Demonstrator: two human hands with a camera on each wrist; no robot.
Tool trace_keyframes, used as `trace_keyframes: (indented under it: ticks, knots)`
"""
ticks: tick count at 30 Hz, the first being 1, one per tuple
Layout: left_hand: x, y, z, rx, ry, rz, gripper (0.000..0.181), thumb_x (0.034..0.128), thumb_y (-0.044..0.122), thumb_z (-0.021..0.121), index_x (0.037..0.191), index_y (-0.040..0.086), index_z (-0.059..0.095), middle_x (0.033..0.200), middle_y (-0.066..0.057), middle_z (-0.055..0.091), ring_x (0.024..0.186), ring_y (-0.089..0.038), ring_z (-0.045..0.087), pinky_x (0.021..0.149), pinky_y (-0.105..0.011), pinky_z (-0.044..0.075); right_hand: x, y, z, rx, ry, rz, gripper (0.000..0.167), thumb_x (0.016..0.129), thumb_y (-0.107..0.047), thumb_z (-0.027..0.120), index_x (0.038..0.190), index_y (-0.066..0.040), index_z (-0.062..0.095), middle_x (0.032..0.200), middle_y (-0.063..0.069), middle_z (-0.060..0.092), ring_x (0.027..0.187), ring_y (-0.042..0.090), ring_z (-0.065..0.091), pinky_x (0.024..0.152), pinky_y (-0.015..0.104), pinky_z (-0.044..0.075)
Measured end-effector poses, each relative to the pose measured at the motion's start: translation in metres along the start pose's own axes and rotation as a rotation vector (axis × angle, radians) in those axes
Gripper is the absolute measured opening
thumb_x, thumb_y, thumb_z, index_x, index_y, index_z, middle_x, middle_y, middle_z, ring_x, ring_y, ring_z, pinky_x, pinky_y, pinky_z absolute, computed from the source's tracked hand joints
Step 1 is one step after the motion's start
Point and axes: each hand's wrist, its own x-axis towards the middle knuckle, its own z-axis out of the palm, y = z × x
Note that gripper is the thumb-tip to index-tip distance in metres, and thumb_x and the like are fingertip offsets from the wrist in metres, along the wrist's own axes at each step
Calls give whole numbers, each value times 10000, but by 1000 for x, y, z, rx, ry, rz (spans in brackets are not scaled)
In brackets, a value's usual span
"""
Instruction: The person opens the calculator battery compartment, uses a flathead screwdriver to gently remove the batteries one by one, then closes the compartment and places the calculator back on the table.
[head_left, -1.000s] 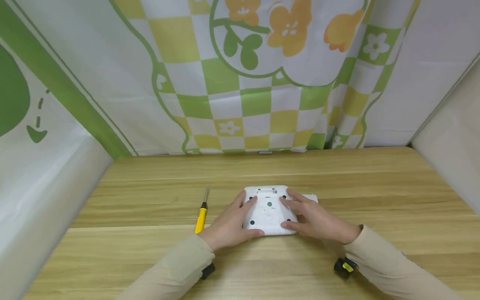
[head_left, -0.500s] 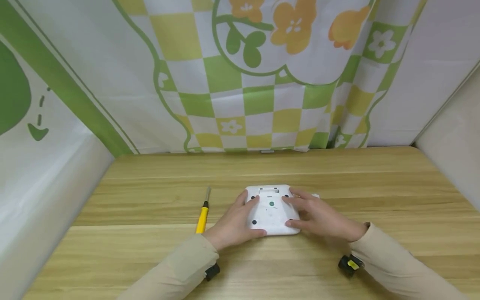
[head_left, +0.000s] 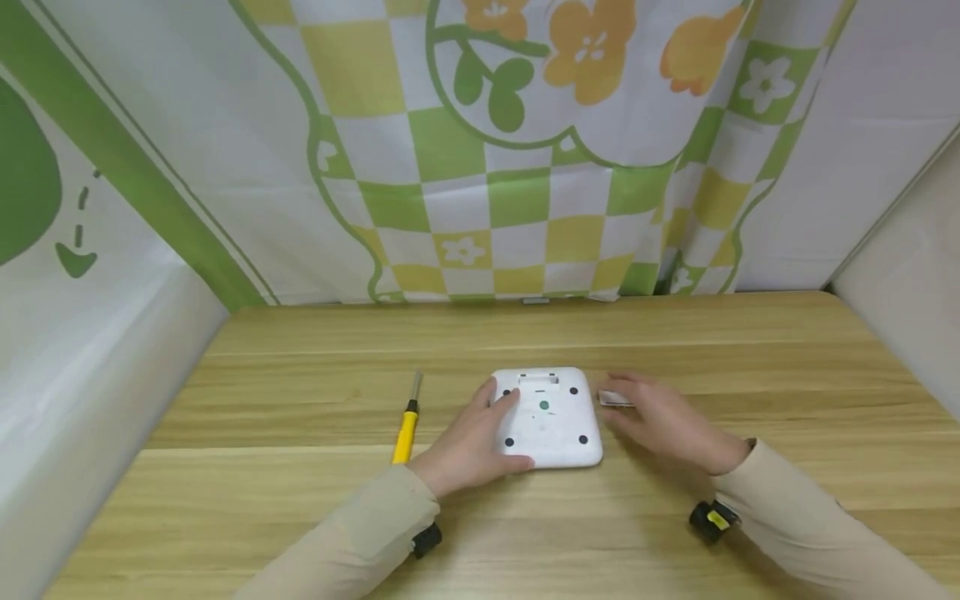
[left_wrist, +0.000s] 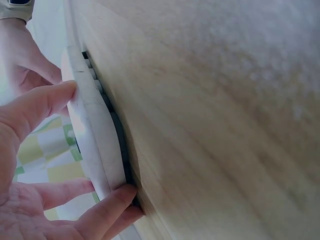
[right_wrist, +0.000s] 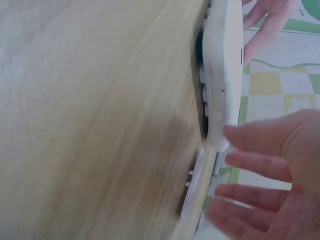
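Far left: yellow-handled screwdriver [head_left: 405, 429], lying on the wooden table [head_left: 262, 417], shaft pointing to the far side, held by nobody.

Next, left hand [head_left: 467, 447]: gripping the left side of the white device [head_left: 558, 429], thumb at the near edge, index finger on top, other fingers curled at the side and beneath.

Device: mid-table, face down; underside shows dark round feet [head_left: 583, 439], a green dot [head_left: 544, 405] and an uncovered recess [head_left: 538, 380] at the far edge. Button-like keys [right_wrist: 205, 93] show below its rim in the right wrist view. Est. handling: light, stiff shell, probably smooth plastic; likely to slide if pushed sideways, keys taking any downward load (weight inferred, not measured). Best hold: opposite side walls, clear of the recess.

Just right of the device: small white plate [head_left: 617, 399], flat on the table, with little tabs [right_wrist: 190, 173] along one edge. Est.: very light, thin, stiff; tabs look the fragile part. Best pinched by its plain edges.

Far right: right hand [head_left: 667, 425], around the plate, fingers spread and relaxed, no grip apparent; cannot tell whether a fingertip touches it.
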Motion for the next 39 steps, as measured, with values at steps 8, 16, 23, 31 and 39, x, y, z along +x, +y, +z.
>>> trace_keyframes:
  ticks: [8,16,23,31,39]
  knots:
    - [0,1,-1,-4,-2,-5,864,771,309,796,1454,2,365,1553,-289,136,1389,-441,281,1125,-512,282,2,3,2,-83,40,32,394,820,-14,700,1190,84,606,1162,286,610,1004,416,631,841,501,525]
    - [0,1,-1,1,-5,-8,867,776,313,793,1459,5,356,1555,-288,126,1396,-432,275,1129,-499,281,3,6,6,-83,22,47,315,810,46,679,1123,74,654,1113,238,653,1012,383,640,852,474,530]
    - [-1,0,-1,-11,-11,-14,865,785,308,787,1464,4,346,1560,-285,110,1406,-421,261,1133,-492,277,6,8,6,-106,11,18,249,796,71,667,1042,43,696,1016,191,694,927,342,673,785,441,554]
    - [-1,2,-1,-3,-16,-21,865,791,323,782,1472,24,340,1569,-266,97,1408,-419,257,1132,-495,277,8,10,5,-132,18,-4,116,801,38,685,890,-29,716,857,88,707,760,220,672,669,376,558]
    - [-2,2,0,-7,-9,-19,866,785,320,787,1467,18,347,1565,-276,99,1401,-428,266,1125,-498,287,7,10,-2,-117,25,15,79,814,-1,695,877,-42,719,836,68,710,734,187,662,659,374,552]
